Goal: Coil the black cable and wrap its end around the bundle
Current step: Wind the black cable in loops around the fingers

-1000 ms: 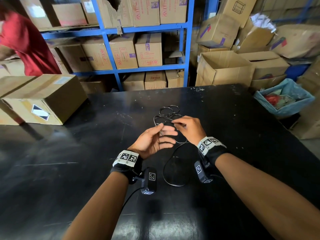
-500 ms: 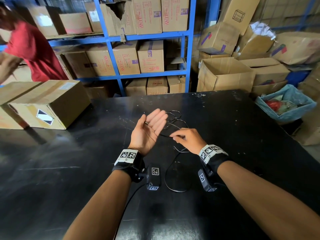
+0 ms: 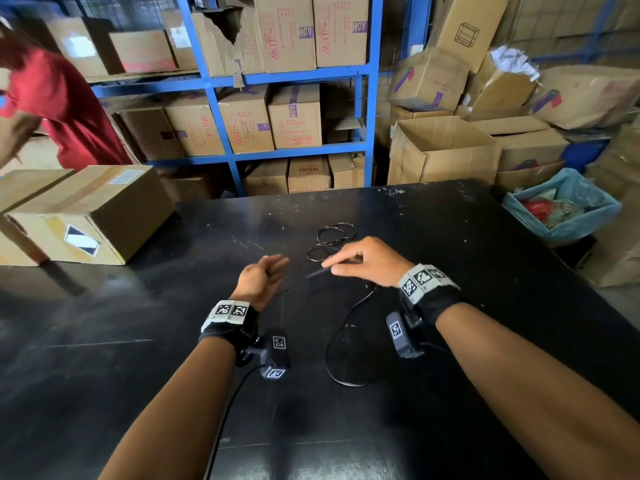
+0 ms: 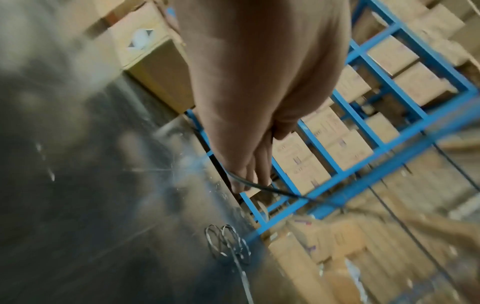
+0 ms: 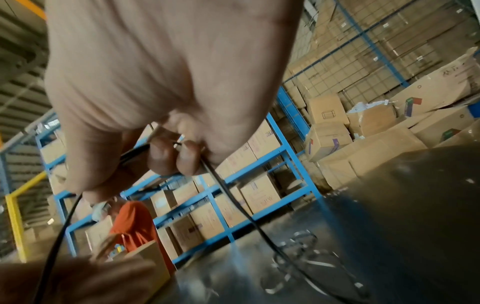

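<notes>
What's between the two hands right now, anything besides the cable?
Only a taut stretch of the black cable, running from the left hand to the right hand above bare table. The head view shows it.

You're in a warehouse or stockroom: blue steel shelving (image 3: 221, 109) stacked with printed cardboard cartons (image 3: 294, 116), more open and crushed boxes (image 3: 440, 150) heaped beside it (pretty messy pile), and a scuffed black packing table (image 3: 138, 341) with a taped carton (image 3: 86, 213) on it.
</notes>
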